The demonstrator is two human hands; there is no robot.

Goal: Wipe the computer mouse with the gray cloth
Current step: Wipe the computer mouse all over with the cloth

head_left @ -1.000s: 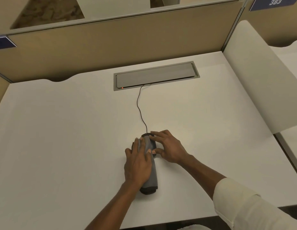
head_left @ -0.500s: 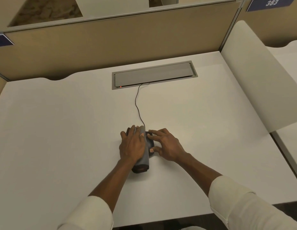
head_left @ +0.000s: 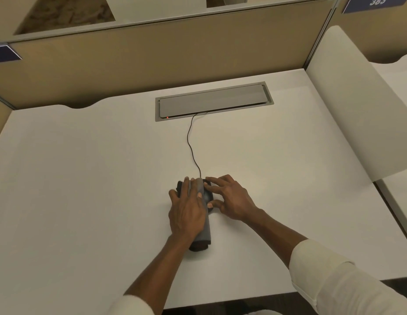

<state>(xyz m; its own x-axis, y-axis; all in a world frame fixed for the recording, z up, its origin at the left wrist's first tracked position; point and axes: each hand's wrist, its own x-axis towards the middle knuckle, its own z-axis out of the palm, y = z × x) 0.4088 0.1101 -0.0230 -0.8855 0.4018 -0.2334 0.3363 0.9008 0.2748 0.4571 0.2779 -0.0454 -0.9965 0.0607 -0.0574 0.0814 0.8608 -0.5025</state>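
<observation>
A black computer mouse [head_left: 208,195] lies on the white desk [head_left: 84,178], mostly covered. A folded gray cloth [head_left: 204,233] is draped lengthwise over it and runs back toward me. My left hand [head_left: 186,212] lies flat on the cloth, fingers spread, pressing it onto the mouse. My right hand [head_left: 232,201] holds the mouse's right side with thumb and fingertips. The mouse's black cable [head_left: 191,144] runs away to the desk's cable hatch.
A gray cable hatch [head_left: 213,101] with a small red light is set into the desk's far middle. Tan partition walls [head_left: 152,57] close the back. A white curved side panel [head_left: 357,110] stands at the right. The desk's front edge is near my forearms.
My left hand slid the cloth forward over the mouse, then drew it back a little toward me. My right hand has stayed on the mouse's side.
</observation>
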